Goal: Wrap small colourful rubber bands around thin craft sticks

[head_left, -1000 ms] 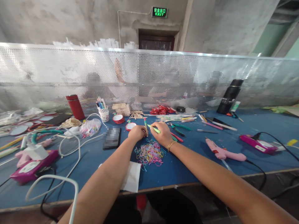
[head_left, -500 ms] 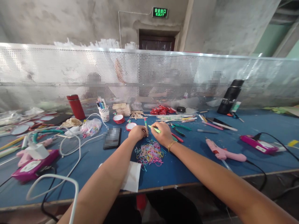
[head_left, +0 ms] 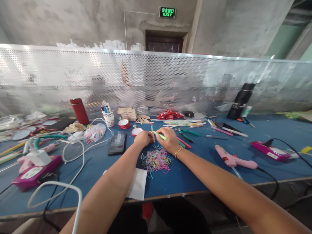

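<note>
My left hand (head_left: 143,139) is closed on a narrow wooden craft stick (head_left: 152,126), its upper part coloured red and green. A light green marker (head_left: 162,136) is gripped in my right hand (head_left: 170,139), its tip at the stick's side. Whether the tip presses on the wood is too small to tell. Just below both hands lies a loose heap of thin colourful loops (head_left: 157,160), pink, blue and yellow. Beside my right hand are red-handled and green-handled pliers (head_left: 187,133). A small round red-rimmed piece (head_left: 136,131) sits behind my left hand.
A phone (head_left: 117,144) lies left of my hands, near a white cable (head_left: 83,152). Pink glue gun (head_left: 234,160) and purple power strip (head_left: 269,152) are on the right. Behind stand a red bottle (head_left: 80,112), pen cup (head_left: 108,119) and black bottle (head_left: 240,102). A perforated metal screen (head_left: 156,74) closes the back.
The marker's tip has moved left to the stick and the marker lies at a flatter angle. My left hand holds the stick in nearly the same place.
</note>
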Motion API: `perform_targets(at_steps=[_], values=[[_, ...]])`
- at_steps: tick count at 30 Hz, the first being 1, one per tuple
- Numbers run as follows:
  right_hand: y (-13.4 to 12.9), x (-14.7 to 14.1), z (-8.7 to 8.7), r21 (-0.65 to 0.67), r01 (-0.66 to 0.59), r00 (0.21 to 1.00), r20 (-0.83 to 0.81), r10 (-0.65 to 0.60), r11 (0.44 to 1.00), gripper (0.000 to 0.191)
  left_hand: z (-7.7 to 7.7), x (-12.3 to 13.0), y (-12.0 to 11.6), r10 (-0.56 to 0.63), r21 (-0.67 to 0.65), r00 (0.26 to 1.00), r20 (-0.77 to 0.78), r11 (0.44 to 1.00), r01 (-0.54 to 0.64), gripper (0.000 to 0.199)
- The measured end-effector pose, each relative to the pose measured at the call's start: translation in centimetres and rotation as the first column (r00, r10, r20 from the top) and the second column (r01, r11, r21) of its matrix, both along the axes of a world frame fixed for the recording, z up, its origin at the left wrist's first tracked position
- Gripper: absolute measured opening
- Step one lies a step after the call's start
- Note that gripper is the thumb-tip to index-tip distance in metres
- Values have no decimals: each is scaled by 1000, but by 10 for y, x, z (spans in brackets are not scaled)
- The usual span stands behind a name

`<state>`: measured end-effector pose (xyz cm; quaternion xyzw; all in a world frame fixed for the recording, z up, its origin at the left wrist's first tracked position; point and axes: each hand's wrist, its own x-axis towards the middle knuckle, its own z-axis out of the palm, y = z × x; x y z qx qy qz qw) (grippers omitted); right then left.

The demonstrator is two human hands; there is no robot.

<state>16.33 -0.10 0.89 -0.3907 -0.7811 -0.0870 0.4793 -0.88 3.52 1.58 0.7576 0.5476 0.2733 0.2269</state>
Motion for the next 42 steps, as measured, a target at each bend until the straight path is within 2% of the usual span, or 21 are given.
perform_targets(at_steps=[9, 19, 26, 34, 42], values=[[2, 2, 0, -35, 80, 997, -11, -80, 996, 11, -3, 0, 4, 16, -31, 1000, 3, 999, -16, 12], [-2, -1, 0, -6, 24, 1000, 19, -24, 1000, 11, -1, -1, 3, -15, -13, 1000, 13, 1000, 15, 9], [1, 1, 1, -37, 88, 996, -1, -88, 995, 12, -3, 0, 4, 25, -26, 1000, -18, 999, -25, 9], [-1, -1, 0, 6, 27, 999, 23, -27, 1000, 12, -4, -1, 4, -2, 7, 1000, 14, 1000, 2, 9], [-1, 2, 2, -49, 80, 997, -4, -81, 996, 12, -5, -1, 5, 20, -17, 1000, 5, 1000, -19, 10]])
